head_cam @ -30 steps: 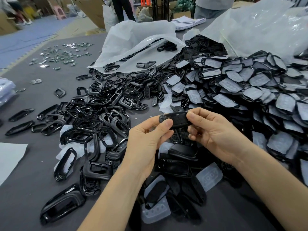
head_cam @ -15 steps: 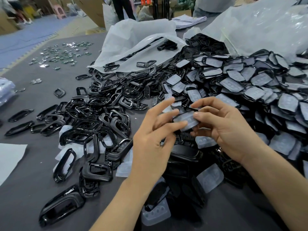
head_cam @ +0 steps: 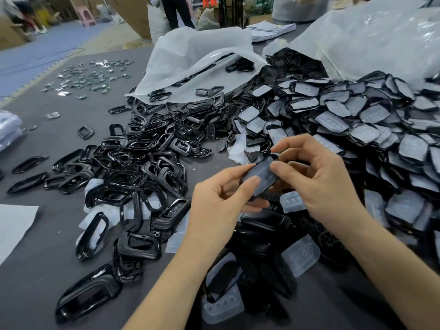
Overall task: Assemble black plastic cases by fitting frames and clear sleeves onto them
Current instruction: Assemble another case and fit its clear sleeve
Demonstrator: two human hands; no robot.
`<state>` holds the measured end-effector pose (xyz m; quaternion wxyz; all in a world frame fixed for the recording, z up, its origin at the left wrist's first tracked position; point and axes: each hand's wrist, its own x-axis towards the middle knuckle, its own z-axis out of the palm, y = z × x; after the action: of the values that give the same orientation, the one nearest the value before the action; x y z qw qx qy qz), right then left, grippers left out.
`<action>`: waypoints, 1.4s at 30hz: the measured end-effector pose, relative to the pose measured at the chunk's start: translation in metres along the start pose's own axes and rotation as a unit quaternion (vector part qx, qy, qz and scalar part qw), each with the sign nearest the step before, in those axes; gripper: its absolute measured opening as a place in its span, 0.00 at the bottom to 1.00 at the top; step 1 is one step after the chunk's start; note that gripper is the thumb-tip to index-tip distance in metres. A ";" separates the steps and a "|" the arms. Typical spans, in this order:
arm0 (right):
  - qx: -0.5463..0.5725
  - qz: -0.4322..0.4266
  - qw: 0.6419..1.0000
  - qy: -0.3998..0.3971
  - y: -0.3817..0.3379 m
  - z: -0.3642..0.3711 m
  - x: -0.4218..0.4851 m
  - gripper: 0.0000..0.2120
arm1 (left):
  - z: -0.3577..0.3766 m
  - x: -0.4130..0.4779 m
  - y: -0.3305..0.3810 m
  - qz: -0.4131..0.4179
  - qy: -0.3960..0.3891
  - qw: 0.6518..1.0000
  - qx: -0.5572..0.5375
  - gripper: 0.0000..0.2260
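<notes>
Two hands pinch one sleeved case (head_cam: 260, 173): left hand (head_cam: 214, 210), right hand (head_cam: 328, 186). Bare desk (head_cam: 47, 270) near left; frame pile (head_cam: 133, 167), case heap (head_cam: 381, 129) crowd both sides.

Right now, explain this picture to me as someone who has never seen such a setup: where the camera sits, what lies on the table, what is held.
No machine here, only a person's two bare hands. The picture comes from a camera worn on the person's head, looking forward and down. The left hand and right hand both pinch one black case with a cloudy clear sleeve on its face, above the grey table. On the left lies a heap of black frames; on the right, a heap of sleeved cases. Loose clear sleeves lie near the arms. Farther back are white plastic bags and small shiny metal pieces.
</notes>
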<state>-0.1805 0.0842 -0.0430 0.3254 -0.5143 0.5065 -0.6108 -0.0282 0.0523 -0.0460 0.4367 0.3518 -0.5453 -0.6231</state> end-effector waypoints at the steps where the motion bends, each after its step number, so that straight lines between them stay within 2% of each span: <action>1: 0.001 0.000 1.000 0.002 0.000 0.000 0.000 0.09 | 0.000 0.001 -0.001 -0.001 0.001 1.000 0.002 0.08; 11: 0.003 0.018 1.000 0.005 0.006 0.000 0.000 0.07 | -0.002 0.000 0.000 0.003 -0.012 1.000 0.001 0.08; 14: 0.007 0.039 0.999 0.003 0.006 0.000 0.000 0.03 | -0.002 0.000 -0.002 0.018 -0.009 1.000 0.022 0.09; 16: 0.018 0.068 0.998 -0.004 0.007 -0.001 0.000 0.09 | -0.002 -0.001 -0.004 0.029 -0.009 0.999 0.039 0.10; 20: 0.016 0.088 0.996 -0.028 0.009 -0.002 0.001 0.04 | -0.004 -0.001 -0.006 0.043 -0.001 0.996 0.077 0.10; 24: -0.015 0.076 0.996 -0.035 0.011 0.000 0.002 0.07 | -0.004 -0.002 -0.008 0.051 0.008 0.993 0.105 0.08; 33: -0.118 0.055 0.992 -0.001 0.009 0.001 0.001 0.09 | -0.003 0.001 -0.011 0.063 0.005 0.987 0.146 0.11; 39: -0.027 0.115 0.993 0.007 0.004 -0.001 0.002 0.11 | -0.005 0.002 -0.012 0.036 -0.025 0.992 0.119 0.11; 42: -0.039 0.110 0.991 0.069 -0.004 -0.017 0.011 0.09 | -0.008 0.004 -0.013 0.030 -0.029 0.993 0.106 0.12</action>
<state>-0.1992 0.0803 -0.0352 0.3348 -0.4246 0.6045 -0.5850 -0.0245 0.0456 -0.0599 0.3990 0.3613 -0.6314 -0.5583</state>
